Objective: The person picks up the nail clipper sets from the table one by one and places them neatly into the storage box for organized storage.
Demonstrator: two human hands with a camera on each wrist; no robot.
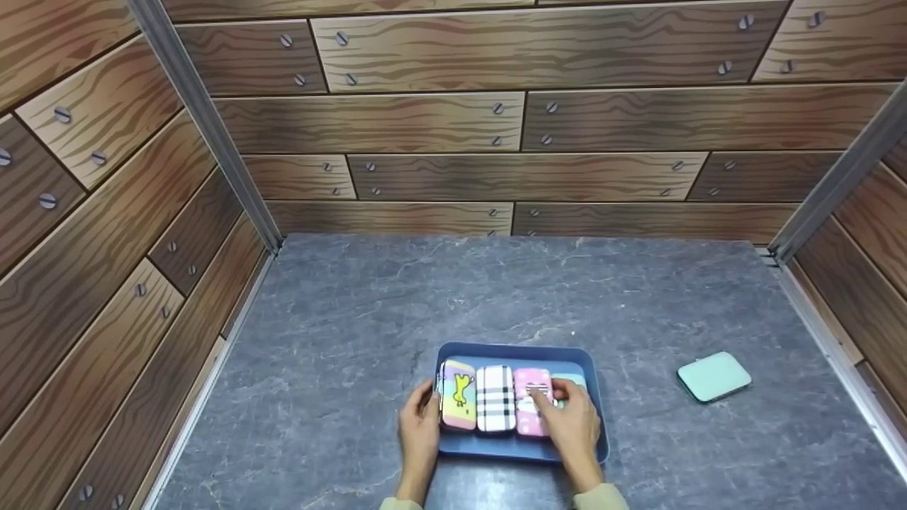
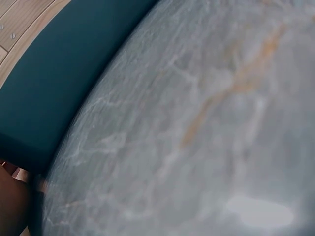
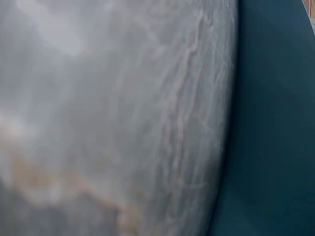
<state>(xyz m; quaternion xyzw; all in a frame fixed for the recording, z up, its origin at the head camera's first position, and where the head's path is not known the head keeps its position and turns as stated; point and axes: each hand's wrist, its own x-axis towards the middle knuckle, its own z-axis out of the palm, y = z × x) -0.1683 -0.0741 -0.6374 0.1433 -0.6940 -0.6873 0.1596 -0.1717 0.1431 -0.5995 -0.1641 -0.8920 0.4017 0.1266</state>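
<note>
A blue tray [image 1: 524,453] holds a row of small cases. From left to right lie a giraffe-print case [image 1: 460,397], a black-and-white plaid case [image 1: 495,400], a pink patterned case [image 1: 528,419] and a light green case [image 1: 572,380], partly covered by a hand. My left hand [image 1: 419,425] holds the tray's left rim, beside the giraffe case. With thumb and fingers my right hand [image 1: 575,425] pinches the pink case. Both wrist views mostly show blurred grey surface and the dark tray wall [image 2: 54,83]; the right fingers are out of sight there.
A mint green case [image 1: 714,377] lies on the grey marbled table [image 1: 340,340], to the right of the tray. Wood-patterned walls [image 1: 425,120] with metal corner strips [image 1: 205,120] stand behind and at both sides.
</note>
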